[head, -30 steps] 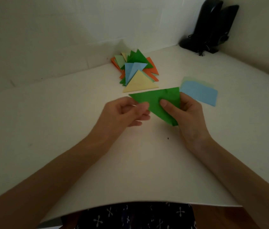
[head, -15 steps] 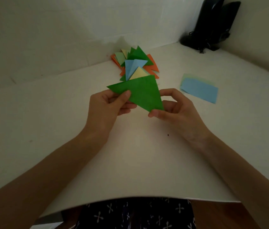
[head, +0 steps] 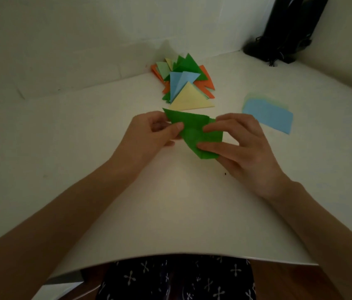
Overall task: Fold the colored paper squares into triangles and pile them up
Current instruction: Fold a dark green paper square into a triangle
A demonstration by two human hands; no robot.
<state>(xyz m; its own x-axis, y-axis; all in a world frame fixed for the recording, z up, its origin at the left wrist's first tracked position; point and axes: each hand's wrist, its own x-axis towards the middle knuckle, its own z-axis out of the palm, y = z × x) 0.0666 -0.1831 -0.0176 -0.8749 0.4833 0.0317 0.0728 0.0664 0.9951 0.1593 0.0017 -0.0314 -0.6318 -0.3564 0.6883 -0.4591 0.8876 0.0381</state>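
The green folded paper triangle (head: 194, 135) now sits lower and turned. Half a second ago it was held up flat in front of the pile of folded coloured paper triangles (head: 183, 83); now it hangs just short of the pile's front yellow triangle (head: 190, 100), close above the white table (head: 170, 202).

Both hands grip it. The left hand (head: 155, 131) pinches the left part between thumb and curled fingers. The right hand (head: 242, 144) pinches the right side, thumb on the lower corner and forefinger on the upper edge, where the paper looks slightly doubled over.

I judge that the piece is being creased or folded once more rather than carried to the pile; which of the two cannot be told.

It is not yet piled. At least a light blue paper square (head: 268, 115) lies unfolded to the right, with a pale green sheet (head: 257, 97) under it.
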